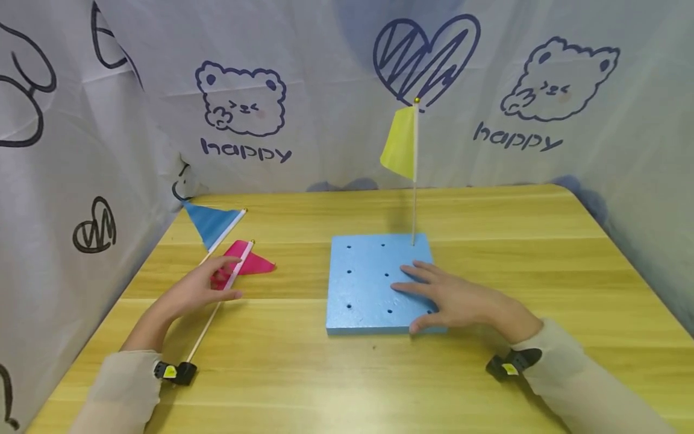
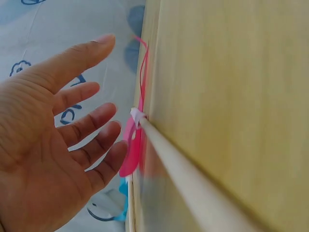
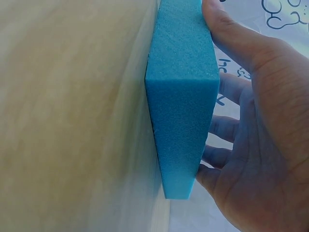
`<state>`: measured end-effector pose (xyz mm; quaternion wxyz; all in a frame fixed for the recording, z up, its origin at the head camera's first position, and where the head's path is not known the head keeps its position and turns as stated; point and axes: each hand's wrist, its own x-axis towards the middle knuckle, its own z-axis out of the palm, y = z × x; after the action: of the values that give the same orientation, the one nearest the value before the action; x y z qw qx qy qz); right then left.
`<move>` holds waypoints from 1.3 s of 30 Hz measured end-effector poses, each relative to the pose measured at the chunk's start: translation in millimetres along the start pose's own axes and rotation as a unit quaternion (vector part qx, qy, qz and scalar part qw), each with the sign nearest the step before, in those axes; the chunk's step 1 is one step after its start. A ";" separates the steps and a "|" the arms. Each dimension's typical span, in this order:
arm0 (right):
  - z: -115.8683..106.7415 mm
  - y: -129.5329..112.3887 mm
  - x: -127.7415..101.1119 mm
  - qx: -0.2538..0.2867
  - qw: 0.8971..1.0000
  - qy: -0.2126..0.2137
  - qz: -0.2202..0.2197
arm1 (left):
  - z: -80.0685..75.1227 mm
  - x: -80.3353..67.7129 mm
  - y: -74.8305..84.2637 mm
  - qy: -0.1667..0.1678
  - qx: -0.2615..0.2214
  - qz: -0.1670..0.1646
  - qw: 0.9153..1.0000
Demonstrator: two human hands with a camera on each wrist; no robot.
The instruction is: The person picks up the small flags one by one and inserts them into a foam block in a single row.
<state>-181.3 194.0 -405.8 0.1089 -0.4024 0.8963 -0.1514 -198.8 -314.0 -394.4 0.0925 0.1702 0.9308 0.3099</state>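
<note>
Bright, even light, soft shadows; wrist views blur up close.

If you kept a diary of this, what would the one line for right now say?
left hand open over pink flag | right hand flat on blue foam board | yellow flag upright in board | blue flag lying on table

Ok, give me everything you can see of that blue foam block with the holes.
The square blue foam block lies flat on the yellow wooden table, right of centre. It looks like thick, grainy foam with straight-cut sides. Its top shows rows of small round holes. A yellow flag on a thin white stick stands upright in the far right corner hole. The right hand rests flat on its near right part, fingers straight, thumb at the near edge.
</note>
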 end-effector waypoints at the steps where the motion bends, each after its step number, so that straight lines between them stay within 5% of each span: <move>1: -0.5 0.0 0.0 0.001 1.000 0.000 0.000 | -0.2 -1.3 -1.2 0.001 0.001 -0.001 1.000; 27: -0.6 -3.0 -1.4 0.010 1.000 -0.009 0.018 | -1.1 -24.8 -24.4 -0.027 0.019 -0.011 0.999; 39: 0.1 -3.4 -1.4 0.007 1.000 -0.007 0.021 | -1.7 -27.0 -27.9 -0.029 0.023 0.012 0.999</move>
<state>-178.0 192.9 -404.6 0.1212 -0.3842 0.9025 -0.1522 -181.5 -345.8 -408.2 0.1121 0.1922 0.9325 0.2844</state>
